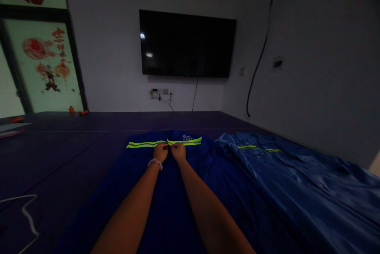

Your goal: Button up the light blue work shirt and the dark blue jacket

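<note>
A dark blue work jacket lies spread out in front of me, with a yellow-green reflective band across its chest and white lettering on one side. My left hand, with a pale beaded band at the wrist, is closed in a pinch on the jacket's front edge at the band. Close beside it, my right hand pinches the front edge opposite. The fingertips nearly meet, and whatever fastening lies between them is too small and dark to make out.
To the right lies a lighter blue garment with a similar band. A white cable curls at lower left. Small orange objects stand near the door. A television and a dangling black cable are on the walls.
</note>
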Demonstrator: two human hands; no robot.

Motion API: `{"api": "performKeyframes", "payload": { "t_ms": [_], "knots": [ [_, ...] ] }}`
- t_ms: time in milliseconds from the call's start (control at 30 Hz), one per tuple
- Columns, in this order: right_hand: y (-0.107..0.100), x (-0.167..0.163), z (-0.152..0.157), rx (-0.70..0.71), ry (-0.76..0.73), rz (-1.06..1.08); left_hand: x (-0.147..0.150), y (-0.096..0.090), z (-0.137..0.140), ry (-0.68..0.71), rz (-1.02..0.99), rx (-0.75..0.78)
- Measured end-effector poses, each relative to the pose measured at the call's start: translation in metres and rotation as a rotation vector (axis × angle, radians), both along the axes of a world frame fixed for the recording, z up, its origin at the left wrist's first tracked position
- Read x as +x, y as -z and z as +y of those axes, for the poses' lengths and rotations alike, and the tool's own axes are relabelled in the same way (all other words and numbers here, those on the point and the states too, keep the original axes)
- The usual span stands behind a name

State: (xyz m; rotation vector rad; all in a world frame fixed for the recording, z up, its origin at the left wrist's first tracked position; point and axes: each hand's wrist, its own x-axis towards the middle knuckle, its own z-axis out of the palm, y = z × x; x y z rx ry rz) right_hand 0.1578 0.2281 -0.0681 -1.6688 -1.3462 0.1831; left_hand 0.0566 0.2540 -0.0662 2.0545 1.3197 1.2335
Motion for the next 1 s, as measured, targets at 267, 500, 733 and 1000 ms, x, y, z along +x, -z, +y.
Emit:
{"api": "performKeyframes", "payload": {
  "t_ms": [267, 500, 733, 1000],
  "knots": [
    [0.0002, 0.0004, -0.0005, -0.003, -0.019, -0.01, -0.0001, 0.0002, 0.0004, -0.008, -0.004, -0.006],
    [0.0, -0.0005, 0.0002, -0.021, -0.007, -0.045, 0.0006, 0.0014, 0.0017, -0.022, -0.001, -0.023],
    [-0.0004, -0.0018, -0.0002, -0.068, 0.067, -0.098, 0.0016, 0.0034, 0.0036, -0.034, -0.005, -0.031],
    [0.0003, -0.0037, -0.0008, -0.121, 0.131, -0.139, 0.002, 0.0037, 0.004, -0.033, 0.001, -0.043]
  ]
}}
